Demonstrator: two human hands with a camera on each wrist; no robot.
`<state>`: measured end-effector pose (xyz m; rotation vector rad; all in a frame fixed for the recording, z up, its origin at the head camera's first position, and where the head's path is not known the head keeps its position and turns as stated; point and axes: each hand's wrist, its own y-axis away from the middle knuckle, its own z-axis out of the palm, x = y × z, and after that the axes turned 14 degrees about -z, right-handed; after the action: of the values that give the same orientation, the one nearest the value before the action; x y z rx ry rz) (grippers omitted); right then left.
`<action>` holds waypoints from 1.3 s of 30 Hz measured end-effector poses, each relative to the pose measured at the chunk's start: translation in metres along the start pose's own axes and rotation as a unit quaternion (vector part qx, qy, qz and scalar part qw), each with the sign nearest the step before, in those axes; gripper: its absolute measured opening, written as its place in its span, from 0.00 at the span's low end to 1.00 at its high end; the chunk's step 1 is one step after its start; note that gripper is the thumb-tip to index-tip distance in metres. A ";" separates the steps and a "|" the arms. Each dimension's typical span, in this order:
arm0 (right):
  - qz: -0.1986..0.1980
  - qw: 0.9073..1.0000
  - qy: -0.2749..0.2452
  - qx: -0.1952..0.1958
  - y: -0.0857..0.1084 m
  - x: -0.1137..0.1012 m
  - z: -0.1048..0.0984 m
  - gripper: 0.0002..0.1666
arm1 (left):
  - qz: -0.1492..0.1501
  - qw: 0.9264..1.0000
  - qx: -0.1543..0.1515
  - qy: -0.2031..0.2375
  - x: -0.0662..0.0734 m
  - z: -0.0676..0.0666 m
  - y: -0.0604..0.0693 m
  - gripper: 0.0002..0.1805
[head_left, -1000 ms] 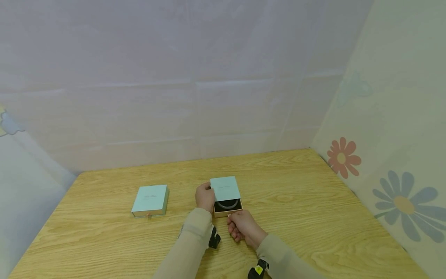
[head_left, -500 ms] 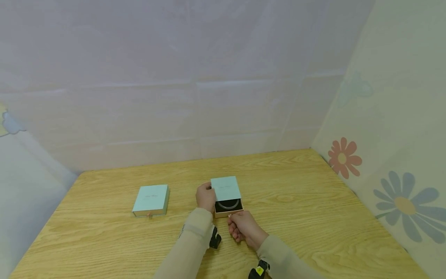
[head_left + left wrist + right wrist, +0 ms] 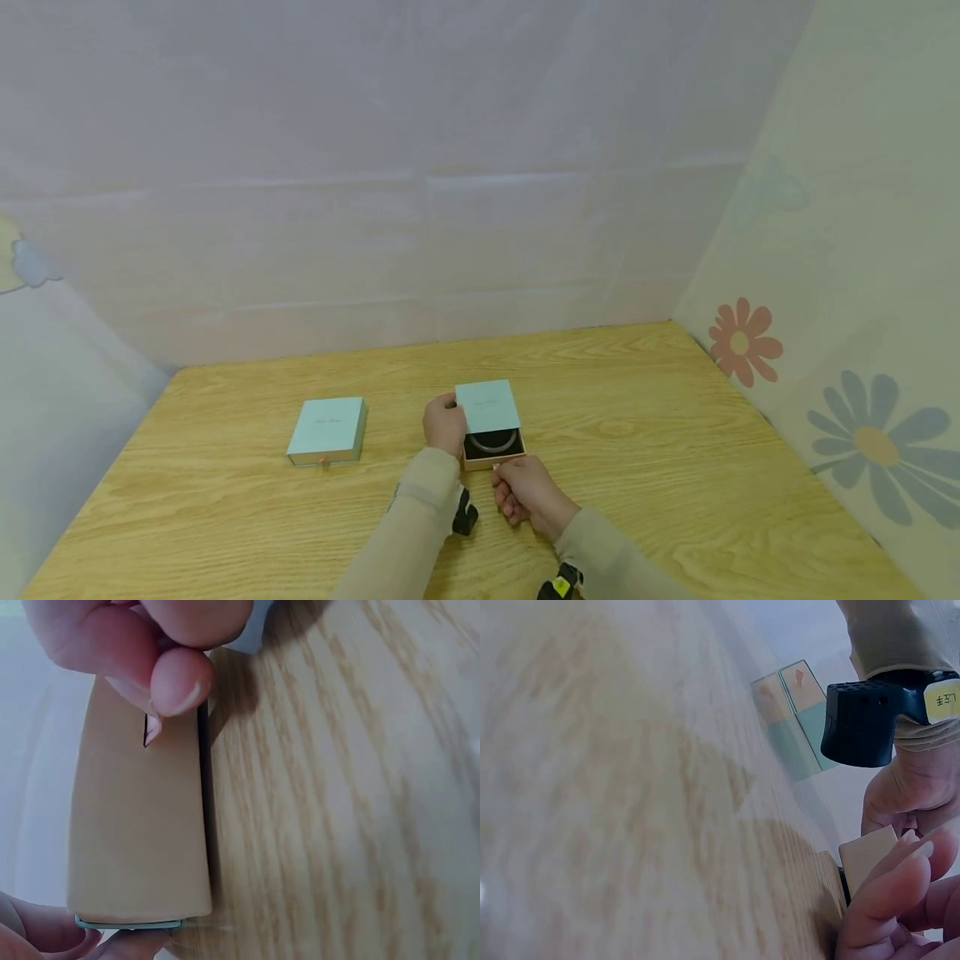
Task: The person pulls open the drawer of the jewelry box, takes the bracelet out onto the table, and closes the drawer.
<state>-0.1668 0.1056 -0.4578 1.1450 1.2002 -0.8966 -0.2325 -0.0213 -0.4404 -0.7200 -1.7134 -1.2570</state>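
Note:
A pale blue drawer-style gift box (image 3: 487,406) lies on the wooden table with its tan-fronted drawer (image 3: 493,462) partly pulled out. Inside the drawer, on a black lining, a grey ring like a bangle (image 3: 492,446) shows its front half; the sleeve hides the rest. My left hand (image 3: 444,427) grips the sleeve's left side. At the drawer's front, my right hand (image 3: 528,493) pinches a small pinkish ribbon tab (image 3: 154,729) between thumb and finger. In the right wrist view, the right fingers partly cover the drawer front (image 3: 866,859), with the left hand (image 3: 915,791) beyond.
A second, similar pale blue box (image 3: 327,427) lies shut to the left, its pinkish tab facing me. The wooden table (image 3: 637,467) stretches around both boxes. Cloth-like walls border its back and sides, with printed flowers (image 3: 873,446) on the right.
The head view shifts slightly. Both hands keep their hold on the box and its tab, and the drawer stays partway out with hardly any visible movement.

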 end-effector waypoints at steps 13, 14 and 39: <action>-0.004 1.000 0.011 0.009 0.001 0.003 0.002 0.16 | 0.006 1.000 0.009 -0.002 -0.001 0.001 -0.001 0.21; -0.004 1.000 0.011 0.009 0.001 0.003 0.002 0.16 | 0.006 1.000 0.009 -0.002 -0.001 0.001 -0.001 0.21; -0.008 1.000 0.007 0.002 0.005 0.002 0.003 0.16 | 0.004 1.000 0.002 0.004 -0.002 -0.001 -0.001 0.21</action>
<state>-0.1606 0.1043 -0.4592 1.1478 1.2218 -0.9046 -0.2324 -0.0227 -0.4428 -0.7170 -1.7041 -1.2501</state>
